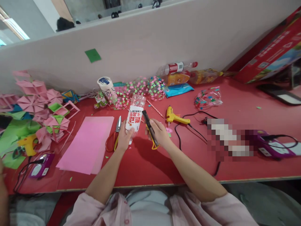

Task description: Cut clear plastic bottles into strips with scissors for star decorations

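My left hand (125,136) is closed round the lower part of a clear plastic bottle (135,117), which has a white label with red characters. In my right hand (160,133) is a black and yellow utility knife (150,127); its upper end points at the bottle's right side. I cannot tell whether the blade touches the plastic. Scissors (110,142) with red handles lie just left of my left hand, partly hidden by it. To the right of my right hand rests a yellow glue gun (176,117) with a black cord.
Pink paper sheets (87,142) lie at the left, beside folded paper shapes (50,102), another glue gun (29,144) and a purple power box (41,165). Star-covered plastic pieces (155,88), bottles (176,67) and a blue packet (179,90) line the wall. A second purple box (270,146) is right.
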Action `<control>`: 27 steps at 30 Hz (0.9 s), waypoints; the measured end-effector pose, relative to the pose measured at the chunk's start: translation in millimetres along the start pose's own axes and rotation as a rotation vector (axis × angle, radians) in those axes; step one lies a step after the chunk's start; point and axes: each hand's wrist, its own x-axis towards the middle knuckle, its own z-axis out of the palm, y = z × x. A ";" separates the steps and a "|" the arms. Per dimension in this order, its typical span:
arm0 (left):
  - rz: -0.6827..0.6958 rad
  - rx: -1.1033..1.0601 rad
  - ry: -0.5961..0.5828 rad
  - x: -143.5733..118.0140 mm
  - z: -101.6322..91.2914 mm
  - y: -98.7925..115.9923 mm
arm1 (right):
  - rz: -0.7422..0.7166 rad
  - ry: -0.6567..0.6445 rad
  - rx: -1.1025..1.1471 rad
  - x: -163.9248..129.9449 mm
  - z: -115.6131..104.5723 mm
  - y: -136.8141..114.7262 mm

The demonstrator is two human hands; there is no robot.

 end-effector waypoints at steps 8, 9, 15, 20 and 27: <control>-0.030 -0.004 -0.007 -4.8 5.0 0.7 | 0.044 0.083 -0.001 -1.3 -1.8 -10.1; -0.034 -0.003 -0.008 -5.0 5.3 1.0 | 0.045 0.084 0.000 -1.3 -1.7 -10.3; -0.028 -0.003 0.025 -4.9 5.5 2.3 | 0.057 0.053 -0.052 -1.8 0.4 -7.8; -0.015 0.027 0.039 -3.7 4.1 2.9 | 0.064 0.034 -0.076 -3.5 4.4 -6.6; -0.015 -0.002 -0.007 -6.9 7.9 -1.2 | 0.012 0.129 -0.044 0.5 -0.4 -8.1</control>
